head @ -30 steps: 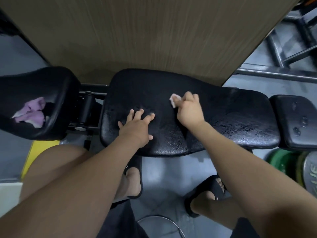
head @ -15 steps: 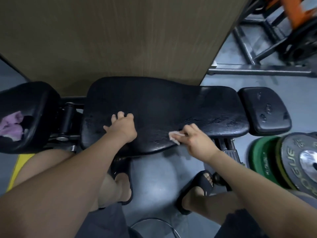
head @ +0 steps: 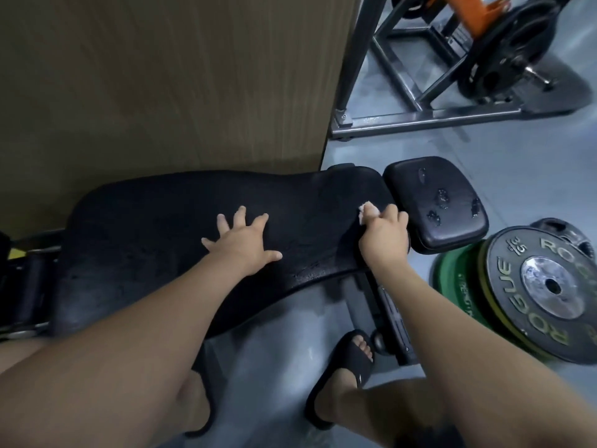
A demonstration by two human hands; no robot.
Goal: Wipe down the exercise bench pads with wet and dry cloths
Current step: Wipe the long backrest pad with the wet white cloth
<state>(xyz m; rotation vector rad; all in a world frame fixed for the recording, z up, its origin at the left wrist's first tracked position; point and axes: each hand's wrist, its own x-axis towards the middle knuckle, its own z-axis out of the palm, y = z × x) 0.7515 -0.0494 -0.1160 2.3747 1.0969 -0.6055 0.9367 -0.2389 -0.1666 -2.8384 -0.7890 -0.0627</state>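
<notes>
Grey gym floor [head: 484, 150] and a wood-grain wall panel [head: 161, 76] frame a long black bench pad [head: 145, 227] across the middle of the frame. At centre, the left hand [head: 245, 240] lies flat on the pad, fingers spread, holding nothing. At the pad's right end, the right hand [head: 384, 237] curls around a small white cloth [head: 366, 211] pressed to the surface, just beside a smaller pad [head: 436, 202] dotted with droplets. Weight plates [head: 542, 286] lie lower right.

One wide-angle view only, worn on the head: it looks forward and steeply down onto the pad [head: 145, 240] from close above, forearms [head: 129, 367] filling the lower frame, a wood panel [head: 161, 76] ahead, floor [head: 504, 150] and plates [head: 533, 286] to the right.
</notes>
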